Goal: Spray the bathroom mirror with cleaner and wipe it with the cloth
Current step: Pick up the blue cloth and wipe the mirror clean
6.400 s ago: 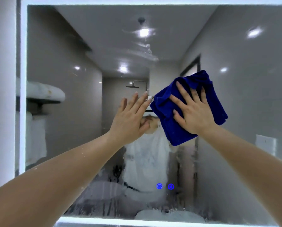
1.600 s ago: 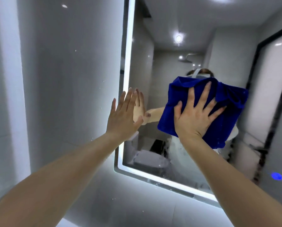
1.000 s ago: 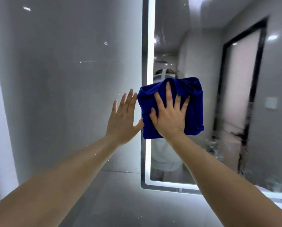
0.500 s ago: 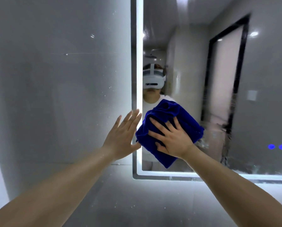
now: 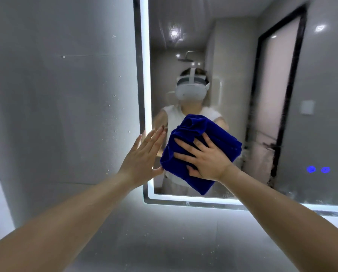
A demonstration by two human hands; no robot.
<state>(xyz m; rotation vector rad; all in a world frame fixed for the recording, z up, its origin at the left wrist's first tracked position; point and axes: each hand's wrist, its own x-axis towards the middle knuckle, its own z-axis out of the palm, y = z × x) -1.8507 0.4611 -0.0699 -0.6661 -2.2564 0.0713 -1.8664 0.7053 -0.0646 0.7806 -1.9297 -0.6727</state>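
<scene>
The bathroom mirror (image 5: 242, 75) has a lit white strip round its edge and fills the upper right. My right hand (image 5: 205, 158) presses a folded blue cloth (image 5: 209, 132) flat against the glass near the mirror's lower left corner, fingers spread. My left hand (image 5: 144, 156) lies flat with straight fingers on the mirror's left edge, beside the cloth. Wet streaks and droplets show on the glass at the lower right. No spray bottle is in view.
A grey tiled wall (image 5: 66, 95) with water droplets runs left of and below the mirror. Two blue touch buttons (image 5: 318, 169) glow on the glass at the lower right. The mirror shows a person, a door frame and a shower head.
My right hand has slid the cloth a little down and right along the mirror's lower left area. The view has tilted slightly, and my left hand stays on the left edge.
</scene>
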